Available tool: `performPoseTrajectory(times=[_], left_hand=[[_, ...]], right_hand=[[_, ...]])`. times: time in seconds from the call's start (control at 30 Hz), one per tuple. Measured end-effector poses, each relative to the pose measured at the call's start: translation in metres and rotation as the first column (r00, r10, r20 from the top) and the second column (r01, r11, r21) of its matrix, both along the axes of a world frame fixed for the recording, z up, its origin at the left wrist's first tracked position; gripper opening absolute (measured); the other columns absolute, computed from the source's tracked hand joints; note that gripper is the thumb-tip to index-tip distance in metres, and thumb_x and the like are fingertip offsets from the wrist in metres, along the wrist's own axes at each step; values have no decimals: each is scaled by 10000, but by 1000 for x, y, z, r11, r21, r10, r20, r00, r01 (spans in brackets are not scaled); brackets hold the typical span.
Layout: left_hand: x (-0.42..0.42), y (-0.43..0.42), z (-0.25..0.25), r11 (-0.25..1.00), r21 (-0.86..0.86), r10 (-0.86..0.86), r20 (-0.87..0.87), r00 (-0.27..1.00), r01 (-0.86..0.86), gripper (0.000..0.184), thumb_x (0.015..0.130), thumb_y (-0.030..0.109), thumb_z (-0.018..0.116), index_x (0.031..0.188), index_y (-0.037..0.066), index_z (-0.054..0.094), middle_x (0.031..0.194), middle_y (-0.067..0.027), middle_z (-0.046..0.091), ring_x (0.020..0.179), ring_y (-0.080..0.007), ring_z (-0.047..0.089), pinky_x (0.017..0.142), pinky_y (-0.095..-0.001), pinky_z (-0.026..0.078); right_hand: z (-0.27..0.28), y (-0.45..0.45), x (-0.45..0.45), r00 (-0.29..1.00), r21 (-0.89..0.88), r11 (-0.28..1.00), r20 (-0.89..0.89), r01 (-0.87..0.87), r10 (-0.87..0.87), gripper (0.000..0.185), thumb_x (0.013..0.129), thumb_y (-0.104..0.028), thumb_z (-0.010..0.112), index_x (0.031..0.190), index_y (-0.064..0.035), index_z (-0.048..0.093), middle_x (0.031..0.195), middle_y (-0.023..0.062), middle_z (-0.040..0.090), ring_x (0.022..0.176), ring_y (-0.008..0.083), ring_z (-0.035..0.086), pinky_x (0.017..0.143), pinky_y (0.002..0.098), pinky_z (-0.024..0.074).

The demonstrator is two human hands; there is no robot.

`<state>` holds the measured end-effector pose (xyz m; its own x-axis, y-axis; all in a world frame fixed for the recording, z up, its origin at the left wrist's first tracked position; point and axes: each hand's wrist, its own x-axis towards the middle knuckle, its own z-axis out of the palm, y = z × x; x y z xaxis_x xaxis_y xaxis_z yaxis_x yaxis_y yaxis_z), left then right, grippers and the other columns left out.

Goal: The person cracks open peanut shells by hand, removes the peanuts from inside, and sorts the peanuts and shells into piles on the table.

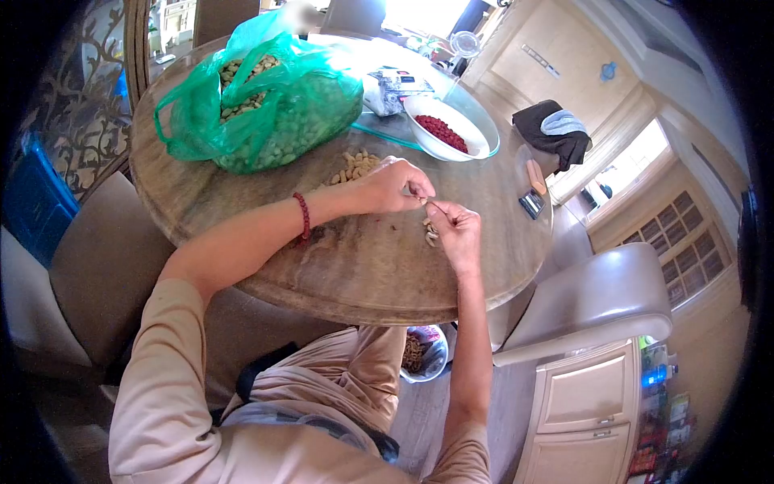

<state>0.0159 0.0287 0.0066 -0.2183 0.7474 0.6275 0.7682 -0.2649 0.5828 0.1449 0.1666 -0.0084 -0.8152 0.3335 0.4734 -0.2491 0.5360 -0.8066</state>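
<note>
peanut (423,201) between our fingertips, above the table (355,270)
our left hand (393,187) and right hand (458,231) pinch narrowly around it from both sides, seemingly to keep so small a piece steady.

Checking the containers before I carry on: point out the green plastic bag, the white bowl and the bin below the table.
Green plastic bag (310,117): head view, right part of its side.
White bowl (476,131): head view, bare inner wall.
Bin (439,352): head view, inner wall beside its contents.
</note>
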Motion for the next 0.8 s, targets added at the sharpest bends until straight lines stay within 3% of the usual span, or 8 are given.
performPoseTrajectory(times=[0.23, 0.3, 0.4, 0.53, 0.6, 0.63, 0.7, 0.8], left_hand=[[9, 0, 1, 997, 71, -17, -3, 1000, 18, 196, 723, 85, 641, 908, 22, 649, 859, -117, 650, 767, -168, 624, 703, -283, 488], [11, 0, 0, 990, 139, 59, -162, 985, -36, 227, 722, 83, 648, 946, 40, 643, 849, -101, 645, 763, -185, 621, 684, -290, 490], [13, 5, 0, 965, 262, 42, -140, 989, -4, 213, 688, 83, 650, 893, 29, 639, 748, -105, 630, 671, -234, 617, 581, -318, 479], [6, 3, -1, 959, 276, 108, -169, 980, -58, 186, 671, 56, 631, 855, 33, 644, 728, -114, 625, 658, -256, 607, 579, -328, 476], [-3, 3, -6, 988, 53, 151, -163, 975, -144, 209, 660, 109, 638, 861, 51, 648, 719, -109, 617, 695, -261, 602, 622, -353, 476], [-10, 5, -14, 988, 53, 152, -163, 975, -145, 209, 660, 109, 638, 861, 51, 648, 719, -109, 617, 695, -261, 602, 622, -353, 476], [-19, 5, -23, 963, -161, 147, -353, 924, -215, 175, 645, 120, 638, 803, 44, 645, 704, -129, 608, 681, -292, 593, 615, -382, 466], [-18, 2, -26, 978, -96, 130, -401, 907, -183, 165, 650, 128, 630, 782, 32, 648, 725, -139, 615, 666, -330, 586, 627, -415, 461]], right_hand=[[4, -1, 1, 998, -115, 993, 65, -18, 26, 116, 809, -88, 632, 832, 18, 672, 624, -94, 486, 541, 4, 366, 471, 176, 290], [5, -2, 1, 996, -192, 980, 67, -44, 58, 109, 809, -89, 638, 828, 13, 673, 624, -88, 502, 546, 6, 381, 476, 174, 298], [6, -3, 2, 997, -267, 962, 41, -58, 72, 106, 810, -94, 640, 820, 6, 673, 638, -72, 536, 544, 7, 404, 478, 171, 308], [7, -1, 4, 998, -307, 949, -14, -68, 66, 107, 809, -98, 642, 837, 1, 670, 660, -52, 570, 526, 4, 411, 453, 170, 299], [10, -1, 6, 997, -396, 915, -16, -82, 82, 115, 806, -105, 648, 868, -10, 669, 666, -44, 577, 500, 0, 397, 424, 170, 273], [10, -1, 6, 996, -396, 915, -16, -82, 82, 115, 806, -105, 648, 868, -10, 669, 666, -44, 577, 500, 0, 397, 424, 170, 273], [10, -2, 5, 997, -343, 937, -57, -73, 56, 129, 803, -117, 655, 893, -26, 668, 659, -50, 573, 482, -3, 382, 406, 169, 251], [12, -4, 7, 996, -309, 947, -54, -85, 71, 133, 803, -129, 658, 897, -35, 671, 655, -54, 571, 483, -2, 386, 407, 170, 254]])
